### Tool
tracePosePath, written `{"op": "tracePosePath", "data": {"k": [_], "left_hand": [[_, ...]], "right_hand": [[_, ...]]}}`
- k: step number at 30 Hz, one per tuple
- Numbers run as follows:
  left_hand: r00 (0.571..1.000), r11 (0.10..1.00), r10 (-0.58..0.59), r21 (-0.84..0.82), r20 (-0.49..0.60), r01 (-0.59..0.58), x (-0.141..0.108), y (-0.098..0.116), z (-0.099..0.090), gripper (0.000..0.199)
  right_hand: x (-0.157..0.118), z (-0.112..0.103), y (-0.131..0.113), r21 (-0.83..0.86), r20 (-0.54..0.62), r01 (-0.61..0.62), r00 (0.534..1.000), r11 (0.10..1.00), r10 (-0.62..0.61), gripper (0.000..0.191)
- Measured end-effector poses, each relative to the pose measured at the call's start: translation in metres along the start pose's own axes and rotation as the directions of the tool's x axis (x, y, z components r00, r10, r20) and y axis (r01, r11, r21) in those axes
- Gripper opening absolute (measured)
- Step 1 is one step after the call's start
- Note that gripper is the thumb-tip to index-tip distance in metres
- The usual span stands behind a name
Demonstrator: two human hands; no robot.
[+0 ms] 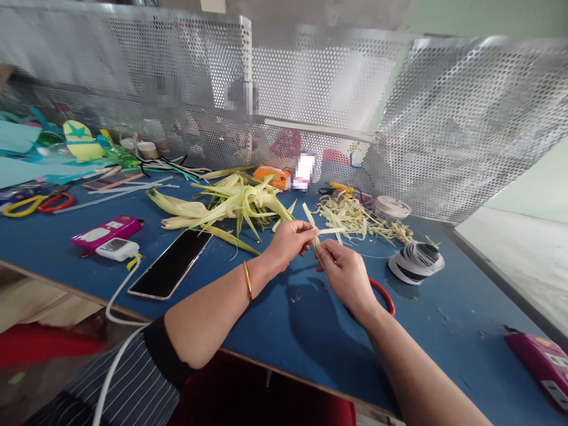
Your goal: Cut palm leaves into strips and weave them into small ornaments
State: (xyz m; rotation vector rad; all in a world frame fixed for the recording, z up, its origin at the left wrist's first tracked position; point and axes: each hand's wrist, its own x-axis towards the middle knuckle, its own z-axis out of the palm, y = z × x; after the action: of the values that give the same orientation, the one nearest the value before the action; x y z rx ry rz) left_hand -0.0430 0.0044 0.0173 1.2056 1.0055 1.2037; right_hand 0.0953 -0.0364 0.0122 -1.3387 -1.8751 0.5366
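Pale corn husk strips [331, 231] cross one another between my two hands, held above the blue table. My left hand [290, 241] pinches them where they cross. Just below, my right hand [344, 269] grips the lower end of the strips between thumb and fingers. Behind my left hand lies a heap of green and yellow corn husks [242, 201]. Beyond my right hand is a pile of thin husk shreds [350, 216]. Red-handled scissors [385, 296] lie partly hidden under my right hand. A spool of black and white thread [416, 262] stands to the right.
A black-screened phone [172, 265] and a magenta power strip [109, 232] with a white charger lie left. Another magenta power strip [541, 364] is at the right edge. Perforated metal sheeting [310, 89] closes off the back. Yellow-handled scissors [25, 205] lie far left, near a roll of tape [393, 207] at the back right.
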Motion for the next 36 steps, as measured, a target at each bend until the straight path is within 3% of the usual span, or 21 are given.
{"op": "tracePosePath", "data": {"k": [4, 8, 11, 15, 18, 20, 23, 26, 31, 36], "left_hand": [[0.998, 0.999, 0.016, -0.031, 0.058, -0.014, 0.001, -0.003, -0.001, 0.028], [0.992, 0.991, -0.037, -0.124, 0.121, 0.052, 0.001, -0.002, -0.003, 0.043], [0.993, 0.988, -0.08, -0.124, 0.083, 0.09, 0.002, -0.001, -0.003, 0.036], [0.994, 0.979, -0.107, -0.171, 0.005, 0.106, 0.002, -0.003, -0.002, 0.026], [0.993, 0.973, -0.119, -0.198, 0.015, 0.119, 0.003, -0.003, -0.003, 0.023], [0.981, 0.962, -0.172, -0.201, 0.09, 0.188, 0.003, 0.0, -0.005, 0.024], [0.932, 0.934, -0.275, -0.166, 0.238, 0.318, 0.002, 0.004, -0.007, 0.027], [0.902, 0.929, -0.306, -0.114, 0.303, 0.353, -0.001, 0.005, -0.006, 0.03], [0.955, 0.98, -0.2, 0.051, 0.217, 0.194, -0.005, 0.003, 0.0, 0.03], [0.946, 0.966, -0.196, 0.217, 0.258, 0.141, -0.007, 0.006, 0.001, 0.026]], "right_hand": [[0.0, 0.004, -0.001, 0.049, -0.047, -0.026, 0.998, 0.998, 0.028, 0.033], [0.001, 0.005, 0.002, 0.07, -0.099, -0.048, 0.994, 0.996, 0.055, 0.035], [0.001, 0.006, 0.004, 0.015, -0.11, -0.059, 0.992, 0.998, 0.06, 0.035], [0.0, 0.008, 0.004, -0.053, -0.063, 0.02, 0.998, 0.998, -0.024, 0.032], [0.003, 0.007, 0.006, 0.088, -0.044, -0.027, 0.999, 0.996, 0.031, 0.037], [0.007, 0.005, 0.009, 0.312, -0.057, -0.125, 0.987, 0.942, 0.15, 0.041], [0.015, 0.002, 0.016, 0.655, -0.046, -0.221, 0.943, 0.722, 0.33, 0.038], [0.019, 0.001, 0.019, 0.781, -0.014, -0.214, 0.933, 0.587, 0.359, 0.036], [0.019, 0.003, 0.018, 0.72, -0.085, -0.151, 0.95, 0.678, 0.302, 0.032], [0.019, 0.005, 0.02, 0.673, -0.13, -0.148, 0.941, 0.725, 0.313, 0.029]]}}
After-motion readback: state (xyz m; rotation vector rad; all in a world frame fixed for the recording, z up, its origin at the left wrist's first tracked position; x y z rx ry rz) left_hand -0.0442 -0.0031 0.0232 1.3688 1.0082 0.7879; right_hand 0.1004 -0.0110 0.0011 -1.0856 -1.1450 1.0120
